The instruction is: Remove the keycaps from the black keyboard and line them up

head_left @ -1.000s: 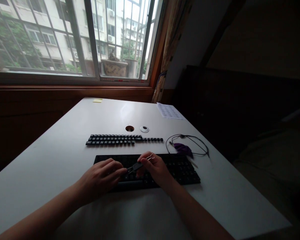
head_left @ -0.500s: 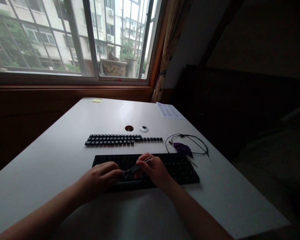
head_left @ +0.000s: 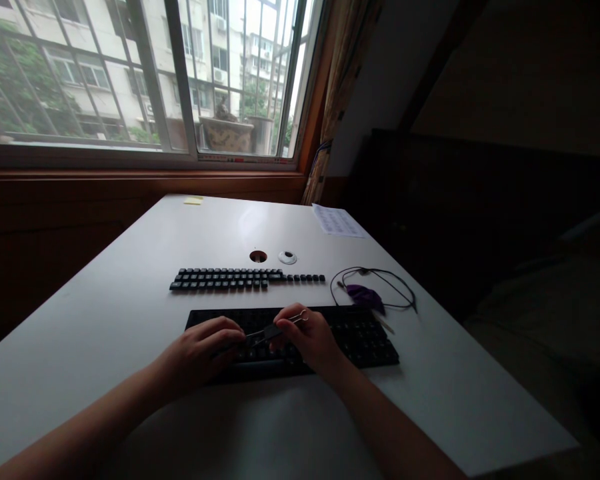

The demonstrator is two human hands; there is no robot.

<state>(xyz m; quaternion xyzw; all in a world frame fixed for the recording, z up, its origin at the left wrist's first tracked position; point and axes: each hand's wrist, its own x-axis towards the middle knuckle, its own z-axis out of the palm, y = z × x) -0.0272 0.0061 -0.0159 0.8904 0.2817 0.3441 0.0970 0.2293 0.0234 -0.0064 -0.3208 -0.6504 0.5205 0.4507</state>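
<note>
A black keyboard [head_left: 367,341] lies on the white desk in front of me, with both hands over it. My right hand [head_left: 313,341] is closed around a wire keycap puller [head_left: 272,331]; its wire loop sticks out above the fingers, and its two prongs point left. At the tips of those prongs, the fingers of my left hand [head_left: 203,350] are bent together over the keyboard's left half. Whatever lies between them is hidden. Behind the keyboard stand rows of loose black keycaps [head_left: 220,279].
Right of the keycaps lie a coiled black cable [head_left: 405,280] and a purple cloth [head_left: 365,297]. A round hole [head_left: 259,257] and its white ring cover [head_left: 288,257] are further back. Printed paper [head_left: 337,221] and a yellow note [head_left: 193,200] lie near the far edge.
The puller in my right hand has tilted flatter, its prongs lifting slightly off the keys toward my left fingers. My left hand has shifted up a little.
</note>
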